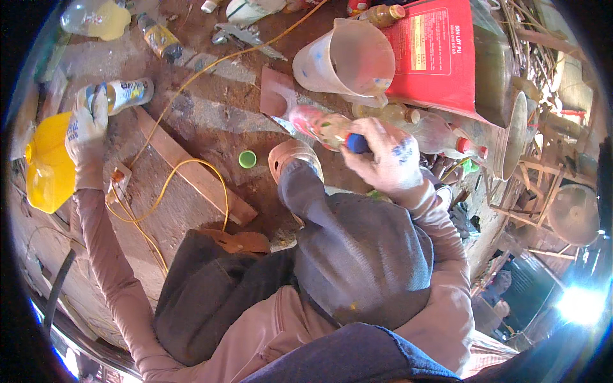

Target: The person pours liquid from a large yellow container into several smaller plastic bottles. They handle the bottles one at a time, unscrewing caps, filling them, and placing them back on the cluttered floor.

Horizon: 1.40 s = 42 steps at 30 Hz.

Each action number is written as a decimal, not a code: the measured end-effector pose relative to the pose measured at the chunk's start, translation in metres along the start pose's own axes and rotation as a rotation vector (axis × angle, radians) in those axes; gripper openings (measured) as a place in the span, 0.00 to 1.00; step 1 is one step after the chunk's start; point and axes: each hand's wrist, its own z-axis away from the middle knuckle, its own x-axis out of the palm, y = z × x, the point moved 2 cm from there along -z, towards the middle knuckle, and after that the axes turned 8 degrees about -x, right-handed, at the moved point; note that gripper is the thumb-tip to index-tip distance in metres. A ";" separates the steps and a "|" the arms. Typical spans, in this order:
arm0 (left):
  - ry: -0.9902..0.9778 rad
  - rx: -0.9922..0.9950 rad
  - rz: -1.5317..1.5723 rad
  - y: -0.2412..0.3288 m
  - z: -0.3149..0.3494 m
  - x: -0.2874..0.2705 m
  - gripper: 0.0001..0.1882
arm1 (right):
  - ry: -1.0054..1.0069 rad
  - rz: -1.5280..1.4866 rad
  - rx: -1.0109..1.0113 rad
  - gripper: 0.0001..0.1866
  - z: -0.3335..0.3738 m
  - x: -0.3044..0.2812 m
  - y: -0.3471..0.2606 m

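My left hand, in a white work glove, is at the far left with its fingers closed on the near end of a clear plastic bottle with a white and blue label. That bottle lies low and tilted, pointing right. My gloved right hand grips the blue-capped end of another clear plastic bottle, which has a reddish label and slants up to the left beyond my knee. Beside my left hand is a yellow plastic jug. A small green cap lies on the ground between my hands.
A cloudy plastic pitcher stands ahead, against a red bag. Several bottles lie right of my right hand, one a clear bottle. A wooden board and a yellow cord cross the ground. Another dark-labelled bottle lies further off.
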 end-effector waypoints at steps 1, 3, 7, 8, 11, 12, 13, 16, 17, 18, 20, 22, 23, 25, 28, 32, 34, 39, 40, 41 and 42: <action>0.048 0.094 -0.118 0.000 -0.001 0.001 0.23 | -0.016 0.001 -0.007 0.14 -0.003 0.001 -0.004; 0.040 0.166 -0.234 -0.005 -0.003 -0.015 0.19 | 0.115 -0.062 -0.122 0.16 -0.017 0.010 -0.006; -0.165 -0.213 0.241 -0.013 -0.006 0.006 0.22 | 0.359 0.042 -0.158 0.14 -0.056 0.015 -0.018; -0.168 -0.214 0.243 -0.019 -0.003 0.005 0.21 | 0.435 0.076 -0.203 0.13 -0.070 0.015 -0.018; 0.298 0.246 -0.386 0.008 -0.006 -0.012 0.18 | 0.742 0.361 -0.191 0.12 -0.096 -0.004 -0.009; 0.349 0.286 -0.456 0.006 -0.005 -0.009 0.19 | 0.880 0.451 -0.203 0.12 -0.103 -0.009 0.002; 0.394 0.310 -0.522 -0.004 0.000 0.004 0.20 | 0.856 0.511 -0.150 0.12 -0.111 -0.022 0.005; 0.006 0.090 -0.303 -0.030 0.004 0.014 0.21 | 0.652 0.713 0.127 0.12 -0.136 -0.041 0.024; -0.079 0.035 -0.249 -0.034 0.007 0.011 0.22 | 0.574 0.640 0.182 0.11 -0.145 -0.039 0.036; -0.155 -0.019 -0.189 -0.032 0.004 0.005 0.22 | 0.497 0.571 0.242 0.13 -0.154 -0.038 0.053; -0.046 0.041 -0.258 -0.026 0.006 -0.007 0.22 | 0.256 0.544 0.392 0.15 -0.170 -0.027 0.078; 0.084 0.198 -0.292 -0.003 -0.010 0.001 0.21 | 0.221 0.637 0.459 0.17 -0.163 -0.002 0.126; 0.150 0.289 -0.328 0.003 -0.015 0.002 0.20 | 0.248 0.675 0.684 0.17 -0.174 0.026 0.162; 0.097 0.310 -0.304 0.028 -0.030 0.003 0.18 | 0.245 0.749 1.165 0.18 -0.186 0.073 0.232; 0.014 0.189 -0.316 -0.021 -0.002 -0.023 0.16 | 0.370 0.750 0.706 0.18 -0.201 0.035 0.102; 0.238 0.029 0.055 -0.006 -0.017 -0.014 0.14 | 0.499 0.379 -0.026 0.16 -0.135 0.036 0.003; 0.121 -0.024 0.275 0.000 -0.024 -0.008 0.14 | 0.492 0.227 -0.251 0.17 -0.119 0.069 -0.027; -0.037 -0.539 0.961 -0.030 0.005 0.083 0.15 | -0.016 -0.199 -0.172 0.22 -0.096 0.174 -0.066; 0.014 -0.551 0.975 -0.041 0.015 0.085 0.15 | -0.134 -0.015 -0.427 0.25 -0.087 0.176 -0.071; -0.005 -0.593 1.050 -0.039 0.018 0.085 0.14 | -0.111 -0.092 -0.397 0.28 -0.080 0.180 -0.071; -0.019 -0.632 1.131 -0.025 0.018 0.081 0.14 | -0.091 -0.165 -0.363 0.31 -0.074 0.188 -0.068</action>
